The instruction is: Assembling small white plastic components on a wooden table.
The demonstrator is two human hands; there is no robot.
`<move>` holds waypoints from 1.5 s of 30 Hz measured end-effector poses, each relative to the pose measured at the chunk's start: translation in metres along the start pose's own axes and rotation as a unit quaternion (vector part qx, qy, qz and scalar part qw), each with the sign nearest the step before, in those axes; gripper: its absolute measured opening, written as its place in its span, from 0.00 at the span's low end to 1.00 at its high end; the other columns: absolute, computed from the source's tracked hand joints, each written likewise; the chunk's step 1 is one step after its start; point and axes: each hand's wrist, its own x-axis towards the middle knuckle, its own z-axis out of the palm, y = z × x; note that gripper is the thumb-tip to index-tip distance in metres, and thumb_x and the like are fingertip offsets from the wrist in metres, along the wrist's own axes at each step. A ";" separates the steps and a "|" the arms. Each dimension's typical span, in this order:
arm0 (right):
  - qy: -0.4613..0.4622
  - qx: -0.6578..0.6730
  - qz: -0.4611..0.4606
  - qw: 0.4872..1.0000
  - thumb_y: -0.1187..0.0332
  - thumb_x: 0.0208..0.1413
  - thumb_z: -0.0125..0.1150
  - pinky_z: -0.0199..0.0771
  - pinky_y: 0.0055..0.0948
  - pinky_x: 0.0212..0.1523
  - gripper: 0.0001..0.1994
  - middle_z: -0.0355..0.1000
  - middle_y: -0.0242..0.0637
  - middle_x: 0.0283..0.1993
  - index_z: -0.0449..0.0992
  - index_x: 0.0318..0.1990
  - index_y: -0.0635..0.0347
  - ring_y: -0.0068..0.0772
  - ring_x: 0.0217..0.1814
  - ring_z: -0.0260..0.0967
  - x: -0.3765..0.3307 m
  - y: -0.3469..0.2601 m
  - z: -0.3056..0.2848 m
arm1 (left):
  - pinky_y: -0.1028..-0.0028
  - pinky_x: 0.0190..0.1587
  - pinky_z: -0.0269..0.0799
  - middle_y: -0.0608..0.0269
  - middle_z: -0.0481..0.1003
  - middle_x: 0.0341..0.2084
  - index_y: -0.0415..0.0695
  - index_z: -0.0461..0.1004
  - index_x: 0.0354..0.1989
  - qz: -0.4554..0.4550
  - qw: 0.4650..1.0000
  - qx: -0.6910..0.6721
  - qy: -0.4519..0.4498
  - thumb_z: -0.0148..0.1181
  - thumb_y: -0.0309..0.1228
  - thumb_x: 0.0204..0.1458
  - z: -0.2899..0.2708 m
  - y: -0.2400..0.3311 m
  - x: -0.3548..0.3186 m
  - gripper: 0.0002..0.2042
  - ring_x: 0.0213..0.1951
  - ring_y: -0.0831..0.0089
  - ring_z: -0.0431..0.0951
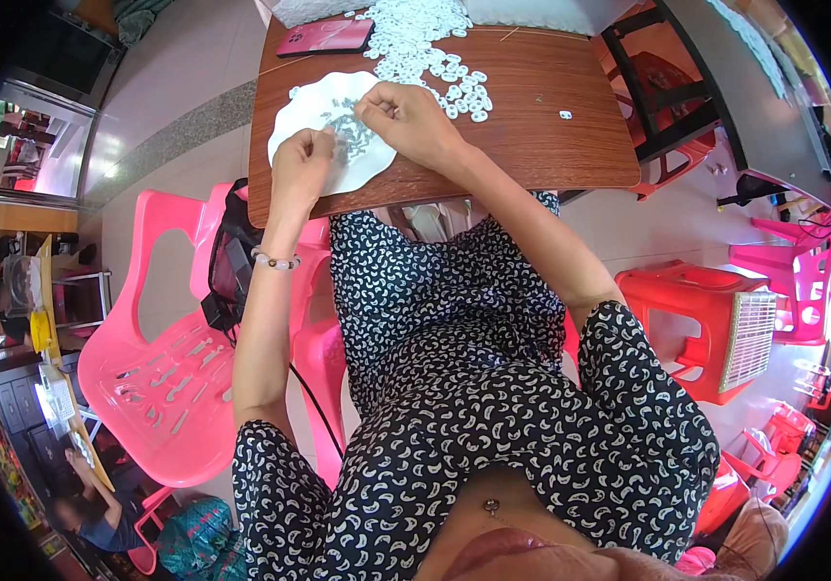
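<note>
A white plate with a wavy rim (pixel 288 107) lies at the left of the brown table, and many small grey pieces (pixel 347 145) are heaped in its middle. Over the plate's near left side, my left hand (pixel 301 167) is closed, thumb and fingertips pinched together. My right hand (pixel 410 118) is also closed in a pinch at the plate's right side. Whatever sits between the fingertips of either hand is too small to make out. Beyond the plate spreads a pile of small white oval pieces with holes (pixel 415 44), some scattered toward the right.
The brown wooden table (pixel 551 107) has a pink phone (pixel 325 37) on its far left and one stray white piece (pixel 565 115) at the right. A pink plastic chair (pixel 159 387) stands to my left. Red stools (pixel 696 320) stand on the right. Another person (pixel 96 513) sits far left.
</note>
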 end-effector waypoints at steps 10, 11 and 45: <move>-0.003 0.007 0.023 1.000 0.68 0.55 0.61 0.64 0.21 0.29 0.08 0.69 0.26 0.24 0.76 0.34 0.65 0.15 0.28 0.61 -0.059 -0.037 -0.039 | 0.84 0.26 0.65 0.68 0.78 0.27 0.39 0.78 0.37 0.026 0.992 -0.099 -0.078 0.57 0.35 0.59 0.038 0.044 -0.057 0.11 0.23 0.86 0.68; 0.018 0.011 -0.027 0.999 0.68 0.54 0.60 0.67 0.24 0.29 0.08 0.71 0.30 0.24 0.76 0.33 0.65 0.19 0.27 0.64 -0.067 -0.040 -0.041 | 0.85 0.26 0.65 0.67 0.78 0.27 0.39 0.78 0.37 0.008 0.984 -0.146 -0.101 0.57 0.36 0.59 0.043 0.046 -0.064 0.11 0.23 0.87 0.67; -0.043 0.225 0.180 0.957 0.67 0.56 0.63 0.71 0.17 0.33 0.11 0.78 0.35 0.32 0.76 0.38 0.68 0.15 0.32 0.72 -0.117 -0.030 -0.072 | 0.86 0.28 0.64 0.68 0.77 0.27 0.39 0.78 0.37 -0.045 0.962 -0.227 -0.146 0.62 0.32 0.55 0.072 0.046 -0.102 0.08 0.25 0.87 0.70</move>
